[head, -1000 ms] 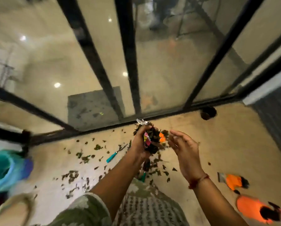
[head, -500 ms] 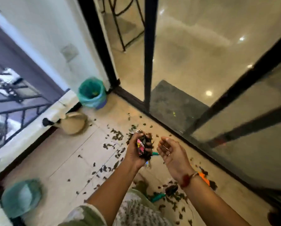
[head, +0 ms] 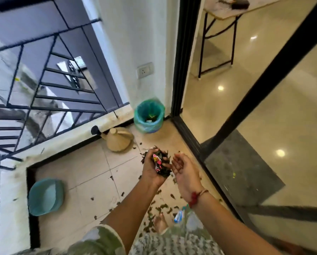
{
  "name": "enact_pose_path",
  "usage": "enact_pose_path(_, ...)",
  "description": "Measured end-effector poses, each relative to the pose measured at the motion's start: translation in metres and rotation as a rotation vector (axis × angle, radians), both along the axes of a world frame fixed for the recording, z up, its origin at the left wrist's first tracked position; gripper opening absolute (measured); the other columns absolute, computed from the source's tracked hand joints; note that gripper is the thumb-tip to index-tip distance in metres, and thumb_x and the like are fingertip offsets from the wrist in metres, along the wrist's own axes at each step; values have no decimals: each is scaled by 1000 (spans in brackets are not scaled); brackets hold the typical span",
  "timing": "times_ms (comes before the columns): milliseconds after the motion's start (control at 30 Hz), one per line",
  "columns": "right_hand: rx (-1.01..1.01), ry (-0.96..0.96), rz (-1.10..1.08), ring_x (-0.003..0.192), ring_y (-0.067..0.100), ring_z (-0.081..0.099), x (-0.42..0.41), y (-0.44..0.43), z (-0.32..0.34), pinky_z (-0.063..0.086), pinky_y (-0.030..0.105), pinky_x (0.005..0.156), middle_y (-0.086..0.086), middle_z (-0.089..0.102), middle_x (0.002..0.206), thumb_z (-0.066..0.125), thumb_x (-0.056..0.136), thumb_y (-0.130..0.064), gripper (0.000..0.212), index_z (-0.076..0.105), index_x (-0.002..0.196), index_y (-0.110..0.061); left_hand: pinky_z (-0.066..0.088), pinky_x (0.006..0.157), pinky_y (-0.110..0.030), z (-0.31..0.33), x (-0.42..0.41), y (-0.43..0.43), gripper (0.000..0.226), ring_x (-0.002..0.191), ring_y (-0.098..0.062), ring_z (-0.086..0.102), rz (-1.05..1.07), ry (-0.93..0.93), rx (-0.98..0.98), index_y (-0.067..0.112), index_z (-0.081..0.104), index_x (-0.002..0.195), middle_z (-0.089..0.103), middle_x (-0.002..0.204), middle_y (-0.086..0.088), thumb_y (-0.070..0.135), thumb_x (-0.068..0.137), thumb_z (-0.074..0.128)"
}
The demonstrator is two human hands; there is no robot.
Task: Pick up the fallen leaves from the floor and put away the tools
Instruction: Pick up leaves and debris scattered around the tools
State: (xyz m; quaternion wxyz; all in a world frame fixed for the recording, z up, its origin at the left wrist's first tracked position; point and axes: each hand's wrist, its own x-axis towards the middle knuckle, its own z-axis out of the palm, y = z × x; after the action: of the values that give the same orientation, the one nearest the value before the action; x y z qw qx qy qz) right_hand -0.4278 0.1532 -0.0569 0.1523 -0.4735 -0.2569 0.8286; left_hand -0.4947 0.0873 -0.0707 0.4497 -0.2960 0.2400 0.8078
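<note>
- Far left of the frame, low down: a teal basin (head: pixel 46 196) sits on the white ledge beside the black railing (head: pixel 43 100); a second ago neither was in sight, so the view has swung left, away from the glass and toward this corner
- Left of centre: a beige watering can (head: pixel 118 138) lies against the base of the ledge; half a second ago it sat at mid-left of the frame, now it is closer to the middle
- Upper centre: the green-lined bin (head: pixel 149 116) stands in the corner beside the black door frame (head: pixel 178 70), just beyond the watering can; it has shifted from the far left edge toward the middle of the frame, almost straight ahead of the hands, which I read as the person turning to tip the load in
- Centre: the left hand (head: pixel 153 170) is closed around a clump of fallen leaves (head: pixel 163 162) with a bright wrapper (head: pixel 157 161) in it, the same bundle as before, none dropped that I can see
- Just right of it: the right hand (head: pixel 184 169) is open and cupped, palm up, empty, close beside the clump as if guarding against spills; its pose is unchanged
- Lower centre: many loose leaves on the tiles (head: pixel 156 210) remain around the person's feet, so this is likely one of several trips
- Right: the glass panel (head: pixel 264 126); the tools seen earlier by it are out of frame and probably still to be put away
</note>
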Motion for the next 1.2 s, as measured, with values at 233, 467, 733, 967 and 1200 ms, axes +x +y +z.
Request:
enact_pose_path(233,-14,-79,100,71,17,60,-88,26,-22,52,24,57,7,59,78,60,89,-16,10,62,88,-7,33,33,-12,-13,-69,29,32,39,-10,48,96,-33,-48,9,58,56,54,56,-1,18,85,48)
enact_pose_path(467,-36,-99,239,69,15,58,-208,90,-54,52,21,52,7,58,77,56,94,-20,17,61,88,-5,34,32,-14,-41,-183,78,25,38,-8,47,216,-4,-69,13,51,68,52,54,1,20,91,44)
enact_pose_path(733,81,-147,456,72,11,65,-336,151,-134,54,21,68,5,67,80,54,95,-16,13,63,95,-6,41,39,-14,-130,-303,142,35,39,-11,52,328,-89,-203,13,57,62,55,50,1,23,92,43)
enact_pose_path(967,22,-187,423,103,31,63,-408,174,-264,49,44,97,13,67,101,65,87,-30,24,68,97,-9,51,87,-34,-255,-363,179,27,86,-24,63,304,-151,-170,5,62,97,67,88,-12,26,92,46)
enact_pose_path(1200,62,-229,416,99,30,65,-461,201,-379,50,45,94,15,67,104,60,92,-26,19,66,97,-10,49,90,-37,-375,-417,207,39,104,-26,60,158,-174,-267,9,55,125,62,114,-12,31,93,54)
